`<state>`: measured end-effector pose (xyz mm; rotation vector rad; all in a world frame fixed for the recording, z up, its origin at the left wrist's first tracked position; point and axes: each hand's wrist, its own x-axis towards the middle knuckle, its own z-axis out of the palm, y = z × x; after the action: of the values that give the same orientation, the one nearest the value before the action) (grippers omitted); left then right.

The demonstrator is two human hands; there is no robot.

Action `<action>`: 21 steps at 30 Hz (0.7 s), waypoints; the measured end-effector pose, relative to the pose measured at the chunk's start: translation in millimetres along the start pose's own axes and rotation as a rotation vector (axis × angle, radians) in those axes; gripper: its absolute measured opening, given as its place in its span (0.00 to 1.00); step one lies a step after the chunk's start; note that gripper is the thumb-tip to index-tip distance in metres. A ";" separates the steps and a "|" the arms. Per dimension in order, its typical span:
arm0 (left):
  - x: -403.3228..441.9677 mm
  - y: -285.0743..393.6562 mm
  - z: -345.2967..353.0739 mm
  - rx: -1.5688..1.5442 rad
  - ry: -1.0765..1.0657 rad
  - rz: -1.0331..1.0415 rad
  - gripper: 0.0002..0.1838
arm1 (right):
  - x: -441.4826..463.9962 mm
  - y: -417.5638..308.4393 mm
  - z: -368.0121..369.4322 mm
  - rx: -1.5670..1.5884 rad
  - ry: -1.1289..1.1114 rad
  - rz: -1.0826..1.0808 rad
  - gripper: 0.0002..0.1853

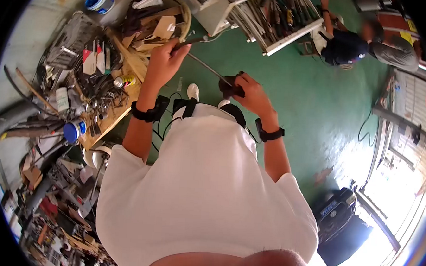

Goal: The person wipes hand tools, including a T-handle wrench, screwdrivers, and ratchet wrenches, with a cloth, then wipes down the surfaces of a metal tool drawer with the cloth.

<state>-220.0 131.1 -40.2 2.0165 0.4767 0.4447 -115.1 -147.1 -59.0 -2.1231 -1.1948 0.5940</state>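
Observation:
My left hand [167, 61] is closed around one end of a thin metal rod [207, 68], in front of me above the green floor. A dark curved piece [193, 41] with a small metal tip sticks out past the fingers of this hand; I cannot tell whether it belongs to the rod. The rod slants down to the right toward my right hand [251, 92]. There the fingers are closed on a dark brown, rag-like thing [226, 88], which meets the rod's other end. What lies inside that bundle is hidden.
On the left, a wooden workbench [108, 127] carries tools, a spray can [124, 81] and a blue-lidded tub [74, 130]. A round bin [186, 16] holds cardboard scraps. An open drawer [295, 31] full of tools stands ahead. Another person [345, 47] is at the upper right.

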 end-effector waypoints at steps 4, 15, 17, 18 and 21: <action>-7.5 -2.8 -8.4 -0.057 0.006 -0.001 0.14 | 18.4 -23.1 -10.2 -0.049 -0.080 0.108 0.17; -37.4 -2.0 -36.9 -0.061 0.111 -0.014 0.20 | 22.3 -31.9 -11.6 0.138 -0.238 0.137 0.23; -39.6 -14.7 -50.7 -0.054 0.158 0.009 0.21 | 14.2 -15.5 -16.6 0.244 -0.297 0.211 0.23; -41.1 -23.3 -59.5 -0.104 0.255 0.028 0.20 | 7.5 -1.5 -16.5 0.270 -0.245 0.212 0.22; -43.4 -40.1 -75.4 -0.201 0.403 0.024 0.17 | -6.2 17.1 -21.8 0.324 -0.106 0.251 0.19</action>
<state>-300.4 182.8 -46.2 1.7419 0.6264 0.8869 -94.0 -165.8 -55.2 -1.9925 -0.8228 0.9538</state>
